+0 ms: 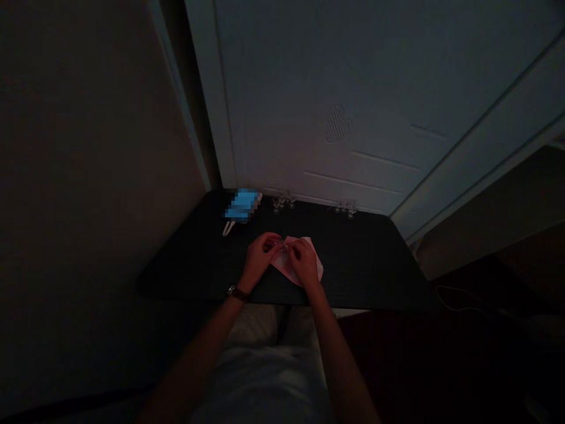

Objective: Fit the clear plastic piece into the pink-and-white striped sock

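My left hand (260, 254), a watch on its wrist, is closed in a pinch on a small clear piece (281, 245), too small and dim to name. Close beside it, the fingers of my right hand (302, 259) are pinched together at the piece's right side; what they grip is hidden. Under both hands a pink and white sheet (286, 271), cloth or paper, lies on the dark table (362, 265). Two clusters of small clear pieces stand along the table's back edge, a left cluster (285, 201) and a right cluster (346, 207).
A phone (242, 205) with a lit, blurred screen and a white cable (228, 228) lies at the table's back left. A pale panel (309, 141) with raised hearts rises behind the table. A wall (101, 147) stands on the left. The room is dim.
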The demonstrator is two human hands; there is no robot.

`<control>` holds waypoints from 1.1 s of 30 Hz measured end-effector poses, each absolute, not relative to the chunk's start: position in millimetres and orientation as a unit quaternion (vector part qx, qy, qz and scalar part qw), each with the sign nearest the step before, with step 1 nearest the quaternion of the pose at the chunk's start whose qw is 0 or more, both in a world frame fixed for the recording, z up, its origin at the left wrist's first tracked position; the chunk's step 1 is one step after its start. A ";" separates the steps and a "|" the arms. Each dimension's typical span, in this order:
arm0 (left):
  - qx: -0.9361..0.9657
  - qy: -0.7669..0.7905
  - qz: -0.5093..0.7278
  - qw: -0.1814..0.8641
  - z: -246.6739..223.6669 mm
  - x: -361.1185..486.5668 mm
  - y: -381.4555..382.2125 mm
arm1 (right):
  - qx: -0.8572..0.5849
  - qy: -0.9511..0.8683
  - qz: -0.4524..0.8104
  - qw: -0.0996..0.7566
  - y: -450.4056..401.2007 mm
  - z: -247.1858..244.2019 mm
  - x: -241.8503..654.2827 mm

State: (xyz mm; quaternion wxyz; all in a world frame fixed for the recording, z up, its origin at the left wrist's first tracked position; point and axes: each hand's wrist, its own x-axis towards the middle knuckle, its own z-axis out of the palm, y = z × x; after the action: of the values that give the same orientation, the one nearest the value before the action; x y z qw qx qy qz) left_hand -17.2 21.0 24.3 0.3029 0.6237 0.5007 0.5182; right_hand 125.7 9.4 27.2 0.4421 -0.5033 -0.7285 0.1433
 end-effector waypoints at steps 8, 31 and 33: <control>0.624 0.504 0.518 0.297 24.6 -17.9 20.7 | -0.498 -0.730 0.150 0.443 8.4 28.1 126.5; 0.630 0.489 0.520 0.306 22.7 -17.4 20.5 | -0.505 -0.715 0.175 0.451 11.6 26.7 127.4; 0.634 0.486 0.520 0.302 23.1 -17.7 20.4 | -0.508 -0.713 0.173 0.450 11.3 26.4 127.5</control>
State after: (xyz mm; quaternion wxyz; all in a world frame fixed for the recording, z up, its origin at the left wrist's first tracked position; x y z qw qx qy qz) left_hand -17.7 20.4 23.1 0.3023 0.6340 0.4862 0.5199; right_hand 127.5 11.3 26.4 0.4505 -0.5082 -0.7133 0.1730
